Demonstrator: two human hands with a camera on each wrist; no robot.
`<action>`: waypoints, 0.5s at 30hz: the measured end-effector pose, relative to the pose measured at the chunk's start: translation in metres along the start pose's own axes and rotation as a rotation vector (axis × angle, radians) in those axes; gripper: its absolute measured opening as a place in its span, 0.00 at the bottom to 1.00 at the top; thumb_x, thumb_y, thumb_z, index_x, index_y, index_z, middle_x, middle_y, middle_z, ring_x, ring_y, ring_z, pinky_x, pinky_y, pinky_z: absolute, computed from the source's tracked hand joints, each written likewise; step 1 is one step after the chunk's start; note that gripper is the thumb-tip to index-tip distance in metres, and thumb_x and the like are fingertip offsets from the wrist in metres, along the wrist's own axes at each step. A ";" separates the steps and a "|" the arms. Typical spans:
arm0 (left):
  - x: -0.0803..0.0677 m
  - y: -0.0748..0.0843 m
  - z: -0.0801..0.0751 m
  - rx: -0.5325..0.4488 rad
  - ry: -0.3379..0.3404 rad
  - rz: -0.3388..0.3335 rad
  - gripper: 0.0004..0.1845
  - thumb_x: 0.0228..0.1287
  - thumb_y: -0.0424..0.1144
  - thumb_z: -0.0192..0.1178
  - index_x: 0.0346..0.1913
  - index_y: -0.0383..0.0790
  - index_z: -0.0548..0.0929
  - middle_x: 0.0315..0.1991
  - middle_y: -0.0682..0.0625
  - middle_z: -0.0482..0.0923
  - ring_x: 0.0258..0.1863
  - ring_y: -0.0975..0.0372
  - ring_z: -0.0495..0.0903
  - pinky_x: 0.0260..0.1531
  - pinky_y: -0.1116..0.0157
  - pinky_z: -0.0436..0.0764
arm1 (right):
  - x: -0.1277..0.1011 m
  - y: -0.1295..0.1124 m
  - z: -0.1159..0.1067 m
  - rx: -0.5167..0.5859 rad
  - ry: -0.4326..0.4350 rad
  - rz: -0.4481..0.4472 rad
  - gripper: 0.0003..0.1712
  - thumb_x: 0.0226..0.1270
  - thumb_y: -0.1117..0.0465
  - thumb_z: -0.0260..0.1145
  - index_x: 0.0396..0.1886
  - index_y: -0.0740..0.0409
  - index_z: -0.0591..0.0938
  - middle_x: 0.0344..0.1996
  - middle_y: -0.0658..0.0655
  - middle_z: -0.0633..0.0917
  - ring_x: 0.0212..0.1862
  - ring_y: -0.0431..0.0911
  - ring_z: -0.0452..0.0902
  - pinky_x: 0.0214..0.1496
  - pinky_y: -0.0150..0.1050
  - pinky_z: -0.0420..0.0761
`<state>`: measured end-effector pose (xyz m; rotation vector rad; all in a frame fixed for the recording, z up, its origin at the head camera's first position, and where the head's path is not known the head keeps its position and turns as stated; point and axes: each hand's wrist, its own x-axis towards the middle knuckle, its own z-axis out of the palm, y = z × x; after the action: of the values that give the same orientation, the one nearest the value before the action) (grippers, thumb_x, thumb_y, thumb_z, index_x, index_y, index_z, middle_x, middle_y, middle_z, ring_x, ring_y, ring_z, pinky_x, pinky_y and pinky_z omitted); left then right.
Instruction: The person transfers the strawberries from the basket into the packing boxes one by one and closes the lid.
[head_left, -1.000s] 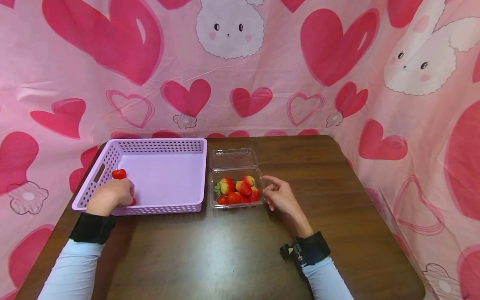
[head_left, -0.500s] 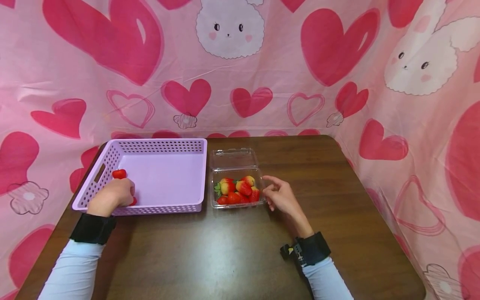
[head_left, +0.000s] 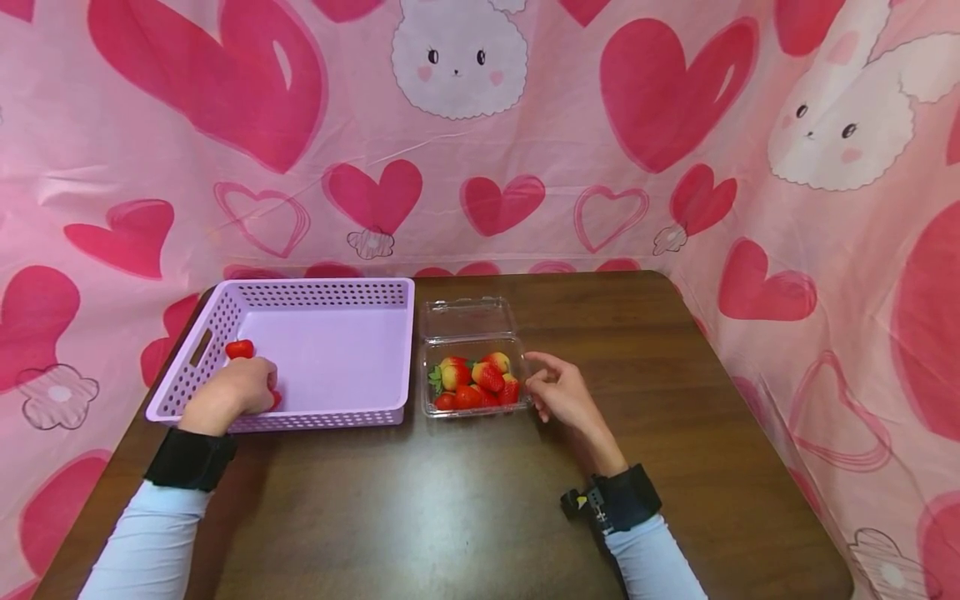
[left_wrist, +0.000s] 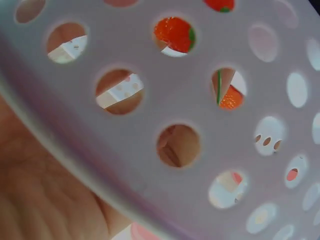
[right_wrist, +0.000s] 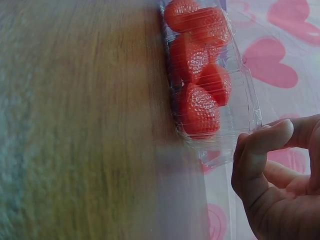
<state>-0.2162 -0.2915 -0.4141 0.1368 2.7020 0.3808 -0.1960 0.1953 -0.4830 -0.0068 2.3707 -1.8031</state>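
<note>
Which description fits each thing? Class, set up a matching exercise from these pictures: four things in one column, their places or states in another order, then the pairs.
Things:
1 lilac basket
2 clear box
3 left hand
4 right hand

Descriptions:
a beside the clear box
b lid open, strawberries inside
c inside the lilac basket
d left of the clear box

Pairs: 1-d, 2-b, 3-c, 4-a

Both arms wear long, pale blue sleeves [head_left: 142,542] that end at the wrists. A wide black band [head_left: 189,458] wraps the left wrist, and a matching black band [head_left: 628,497] wraps the right one. The right band carries a small black device [head_left: 579,502] with a yellow spot on it.
</note>
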 end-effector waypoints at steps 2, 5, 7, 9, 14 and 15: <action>0.001 0.000 0.001 0.002 0.008 0.002 0.09 0.61 0.33 0.70 0.36 0.32 0.80 0.26 0.42 0.75 0.31 0.49 0.76 0.35 0.55 0.77 | 0.000 0.001 0.000 -0.001 -0.001 0.006 0.26 0.74 0.69 0.63 0.71 0.60 0.77 0.26 0.61 0.81 0.18 0.47 0.71 0.21 0.36 0.78; 0.002 0.000 0.002 -0.003 0.033 0.011 0.09 0.60 0.33 0.70 0.35 0.32 0.78 0.26 0.42 0.74 0.30 0.49 0.76 0.33 0.55 0.77 | 0.000 0.001 0.000 -0.003 -0.005 0.005 0.26 0.74 0.69 0.63 0.71 0.60 0.77 0.26 0.61 0.81 0.18 0.47 0.71 0.21 0.36 0.78; 0.002 0.001 0.002 -0.001 0.053 0.016 0.11 0.59 0.33 0.71 0.36 0.31 0.78 0.27 0.41 0.75 0.31 0.48 0.76 0.33 0.54 0.78 | 0.000 0.000 0.000 -0.002 -0.006 0.000 0.26 0.74 0.69 0.63 0.71 0.61 0.77 0.26 0.60 0.81 0.17 0.47 0.71 0.20 0.36 0.78; 0.003 0.001 0.001 -0.003 0.072 0.018 0.13 0.58 0.33 0.72 0.38 0.30 0.79 0.28 0.39 0.75 0.32 0.47 0.76 0.34 0.53 0.80 | 0.000 0.000 0.000 -0.004 -0.005 -0.005 0.26 0.74 0.70 0.62 0.71 0.61 0.77 0.25 0.60 0.81 0.17 0.47 0.71 0.20 0.37 0.78; 0.002 0.005 0.000 -0.014 0.137 0.030 0.17 0.58 0.33 0.73 0.43 0.25 0.80 0.32 0.36 0.79 0.35 0.43 0.77 0.39 0.48 0.82 | 0.000 0.001 0.000 -0.015 -0.004 -0.020 0.26 0.74 0.70 0.62 0.70 0.62 0.77 0.23 0.59 0.80 0.16 0.47 0.71 0.21 0.37 0.79; 0.002 0.006 0.000 -0.017 0.150 0.032 0.19 0.58 0.34 0.73 0.45 0.24 0.81 0.33 0.35 0.80 0.35 0.43 0.78 0.40 0.47 0.83 | -0.001 0.001 0.000 -0.016 -0.003 -0.022 0.26 0.74 0.70 0.62 0.70 0.62 0.77 0.23 0.59 0.80 0.16 0.47 0.71 0.21 0.37 0.79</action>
<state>-0.2177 -0.2857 -0.4134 0.1520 2.8458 0.4402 -0.1953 0.1957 -0.4839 -0.0373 2.3920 -1.7929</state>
